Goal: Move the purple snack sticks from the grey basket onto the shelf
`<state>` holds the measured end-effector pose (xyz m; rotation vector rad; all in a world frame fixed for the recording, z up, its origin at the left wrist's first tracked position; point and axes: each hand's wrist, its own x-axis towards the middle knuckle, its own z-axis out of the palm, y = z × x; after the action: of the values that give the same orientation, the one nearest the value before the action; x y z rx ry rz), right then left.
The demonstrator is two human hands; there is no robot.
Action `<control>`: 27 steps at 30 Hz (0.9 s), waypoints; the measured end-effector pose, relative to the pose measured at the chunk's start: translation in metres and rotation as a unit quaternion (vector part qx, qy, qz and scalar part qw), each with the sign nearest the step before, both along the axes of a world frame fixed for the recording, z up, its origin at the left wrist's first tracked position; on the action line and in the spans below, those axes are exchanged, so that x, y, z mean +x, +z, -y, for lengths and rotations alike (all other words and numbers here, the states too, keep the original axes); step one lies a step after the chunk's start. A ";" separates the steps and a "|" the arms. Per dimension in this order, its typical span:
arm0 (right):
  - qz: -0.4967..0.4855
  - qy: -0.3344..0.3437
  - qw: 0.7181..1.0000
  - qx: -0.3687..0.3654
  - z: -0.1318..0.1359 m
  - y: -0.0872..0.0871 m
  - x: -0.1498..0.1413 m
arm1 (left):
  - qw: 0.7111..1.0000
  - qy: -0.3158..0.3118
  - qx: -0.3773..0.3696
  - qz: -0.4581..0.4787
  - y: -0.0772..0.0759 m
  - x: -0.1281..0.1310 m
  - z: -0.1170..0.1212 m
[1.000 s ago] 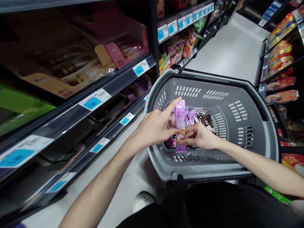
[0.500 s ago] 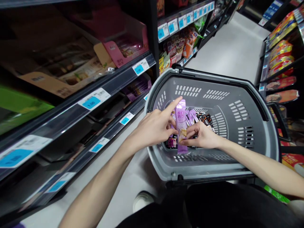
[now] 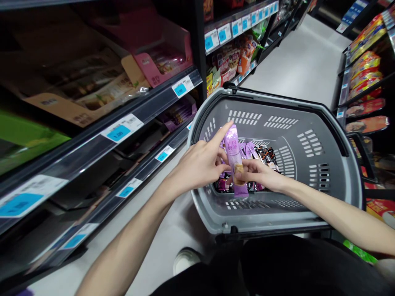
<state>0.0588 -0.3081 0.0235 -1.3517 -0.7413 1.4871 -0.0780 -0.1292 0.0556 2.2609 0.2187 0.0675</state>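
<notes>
A slim purple snack packet (image 3: pixel 233 150) with pale lettering is held above the inside of a grey shopping basket (image 3: pixel 308 113), its top leaning left. My right hand (image 3: pixel 262 174) pinches its lower part between thumb and fingers. At the packet's left edge, my left hand (image 3: pixel 202 162) is closed with thumb and curled fingers against it, while the index finger points up beside its top. Behind and below, more purple packets (image 3: pixel 249 150) and dark wrapped packets (image 3: pixel 268 156) lie in the basket. Some left fingertips are hidden behind the packet.
Shelves with price labels (image 3: pixel 122 128) run along the left, holding a pink display box (image 3: pixel 154 68) and a tan one (image 3: pixel 58 109). Purple packets (image 3: pixel 179 115) lie on a lower shelf. Bright snack bags (image 3: pixel 365 76) stand at right, past the pale aisle floor (image 3: pixel 302 53).
The purple packet has tipped, its top going left and its lower end slightly right. My right fingers have shifted a little on it; my left hand has barely moved.
</notes>
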 end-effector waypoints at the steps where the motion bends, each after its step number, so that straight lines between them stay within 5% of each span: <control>1: -0.020 -0.018 1.000 -0.004 0.001 0.000 0.000 | 1.000 0.003 -0.005 0.007 -0.001 0.000 0.000; 7: -0.111 -0.090 0.990 0.010 0.001 0.005 0.002 | 1.000 0.006 -0.009 0.018 -0.004 0.000 0.001; 20: 0.100 -0.114 0.987 0.057 0.000 0.003 -0.003 | 1.000 0.015 -0.002 0.025 0.007 -0.001 0.000; 27: 0.042 -0.149 0.987 0.045 0.000 -0.001 -0.004 | 0.999 -0.002 -0.035 0.013 0.008 -0.002 -0.002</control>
<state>0.0551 -0.3082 0.0223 -1.3957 -0.6199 1.1543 -0.0800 -0.1274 0.0640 2.1900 0.1991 0.0864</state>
